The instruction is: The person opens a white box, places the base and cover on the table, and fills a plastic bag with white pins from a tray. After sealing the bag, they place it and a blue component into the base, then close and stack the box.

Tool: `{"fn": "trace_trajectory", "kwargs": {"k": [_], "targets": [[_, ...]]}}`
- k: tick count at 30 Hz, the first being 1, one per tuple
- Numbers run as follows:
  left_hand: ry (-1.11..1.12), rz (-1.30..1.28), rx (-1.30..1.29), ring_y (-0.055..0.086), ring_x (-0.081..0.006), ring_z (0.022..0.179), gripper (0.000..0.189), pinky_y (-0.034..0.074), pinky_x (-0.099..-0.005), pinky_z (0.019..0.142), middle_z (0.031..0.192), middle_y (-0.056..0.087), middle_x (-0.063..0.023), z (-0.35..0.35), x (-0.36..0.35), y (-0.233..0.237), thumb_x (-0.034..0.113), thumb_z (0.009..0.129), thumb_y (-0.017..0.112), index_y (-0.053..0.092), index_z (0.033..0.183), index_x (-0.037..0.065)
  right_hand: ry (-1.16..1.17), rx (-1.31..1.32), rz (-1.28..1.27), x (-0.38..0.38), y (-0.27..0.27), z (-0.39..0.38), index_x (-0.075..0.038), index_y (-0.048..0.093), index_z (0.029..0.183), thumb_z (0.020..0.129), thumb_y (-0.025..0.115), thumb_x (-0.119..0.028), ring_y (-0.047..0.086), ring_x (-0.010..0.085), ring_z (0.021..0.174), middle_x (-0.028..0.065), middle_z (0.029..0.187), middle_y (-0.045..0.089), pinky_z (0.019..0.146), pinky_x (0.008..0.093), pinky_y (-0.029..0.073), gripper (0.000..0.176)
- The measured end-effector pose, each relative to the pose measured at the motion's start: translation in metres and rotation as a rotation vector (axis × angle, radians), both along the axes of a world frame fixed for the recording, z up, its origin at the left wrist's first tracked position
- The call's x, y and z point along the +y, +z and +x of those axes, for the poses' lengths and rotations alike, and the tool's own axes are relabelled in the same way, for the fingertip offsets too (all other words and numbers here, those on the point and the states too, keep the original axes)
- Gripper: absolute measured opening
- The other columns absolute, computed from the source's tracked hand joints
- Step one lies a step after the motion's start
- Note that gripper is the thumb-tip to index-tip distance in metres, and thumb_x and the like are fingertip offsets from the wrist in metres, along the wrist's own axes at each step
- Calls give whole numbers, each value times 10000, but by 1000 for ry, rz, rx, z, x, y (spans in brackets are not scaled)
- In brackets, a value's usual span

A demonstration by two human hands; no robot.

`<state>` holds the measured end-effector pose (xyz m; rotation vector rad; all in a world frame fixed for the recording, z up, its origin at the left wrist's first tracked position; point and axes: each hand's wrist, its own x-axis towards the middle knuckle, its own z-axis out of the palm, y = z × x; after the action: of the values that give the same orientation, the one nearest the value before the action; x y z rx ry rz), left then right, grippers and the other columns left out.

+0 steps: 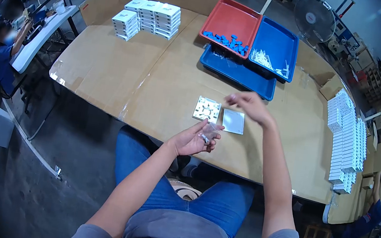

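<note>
My left hand (192,139) is palm up near the table's front edge, its fingers closed around a small clear plastic bag (208,132) with small light parts inside. Just beyond it lies a square white plastic housing (207,109), its inner side with small dark and metallic details facing up. Beside that, to the right, is a flat white square plate (233,121). Over the far edge of this plate hovers my right hand (250,107), wrist bent and fingers curled together toward the left. Whatever may be between those fingertips is too small to make out.
A red tray (233,17) of blue pieces and a blue tray (277,36) of white sticks rest on another blue tray (239,74). White housings are stacked at the back left (154,15) and right (345,137). Other people work at both sides.
</note>
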<state>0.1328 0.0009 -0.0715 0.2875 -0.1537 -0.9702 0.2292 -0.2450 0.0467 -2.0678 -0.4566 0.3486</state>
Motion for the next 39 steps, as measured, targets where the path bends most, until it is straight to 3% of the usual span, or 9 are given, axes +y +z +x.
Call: {"fn": "trace_trajectory", "kwargs": {"k": [3, 6, 8, 17, 26, 29, 32, 35, 39], "targets": [[-7, 15, -2, 635, -197, 961, 628, 524, -382, 912, 1151, 670, -90, 1, 0, 2, 509, 1124, 368, 453, 1526, 35, -294, -257, -4, -43, -14, 73, 6, 763, 1069, 989, 670, -150, 702, 134, 858, 74, 941, 772, 776, 303, 549, 199], [-1, 18, 8, 631, -198, 964, 614, 523, -385, 913, 1164, 665, -93, 2, -1, 4, 494, 1128, 366, 451, 1526, 35, -568, -481, -261, -79, -6, 124, -39, 771, 1077, 923, 681, -139, 755, 300, 905, 175, 989, 778, 811, 393, 576, 204], [-8, 14, 24, 627, -199, 967, 604, 521, -384, 913, 1173, 658, -96, 2, -2, 4, 485, 1130, 364, 445, 1529, 38, -637, -614, -473, -88, 2, 141, -88, 773, 1109, 916, 646, -115, 743, 353, 935, 166, 1004, 779, 848, 440, 580, 233], [-21, 10, 64, 618, -201, 968, 593, 511, -378, 913, 1187, 653, -100, 5, -4, 6, 470, 1130, 375, 428, 1541, 45, -448, -585, -856, -105, -3, 198, -192, 744, 1233, 917, 640, -67, 677, 366, 1115, 157, 1142, 709, 958, 485, 551, 355], [-29, 46, 79, 618, -169, 955, 572, 515, -362, 898, 1157, 642, -77, 6, -5, 14, 473, 1125, 405, 453, 1518, 59, -446, -644, -803, -116, -17, 212, -125, 743, 1094, 915, 680, -106, 683, 370, 1029, 148, 1056, 699, 889, 496, 548, 191], [-31, 43, 87, 614, -172, 959, 574, 513, -365, 902, 1161, 638, -79, 7, -5, 13, 474, 1123, 410, 453, 1517, 58, -466, -716, -700, -123, -22, 206, -126, 739, 1063, 882, 729, -122, 682, 382, 947, 155, 990, 691, 828, 502, 542, 181], [-23, 46, 88, 610, -177, 967, 575, 512, -367, 905, 1164, 637, -81, 6, -4, 13, 476, 1122, 414, 455, 1516, 59, -568, -814, -481, -131, -27, 209, -94, 742, 1061, 880, 790, -142, 688, 293, 825, 121, 934, 712, 720, 418, 545, 194], [-22, 47, 85, 604, -184, 967, 572, 514, -369, 905, 1165, 637, -83, 7, -6, 12, 477, 1120, 420, 467, 1509, 60, -854, -275, 476, -118, 2, 198, -45, 735, 1065, 907, 811, -146, 645, 160, 760, 84, 961, 737, 638, 302, 499, 202], [-25, 23, 84, 600, -189, 965, 571, 518, -372, 908, 1171, 636, -87, 6, -7, 13, 476, 1116, 432, 480, 1501, 57, -597, -82, 1092, -104, 41, 147, -18, 710, 1094, 944, 772, -99, 601, 96, 734, 84, 1019, 750, 618, 239, 452, 181]]}}
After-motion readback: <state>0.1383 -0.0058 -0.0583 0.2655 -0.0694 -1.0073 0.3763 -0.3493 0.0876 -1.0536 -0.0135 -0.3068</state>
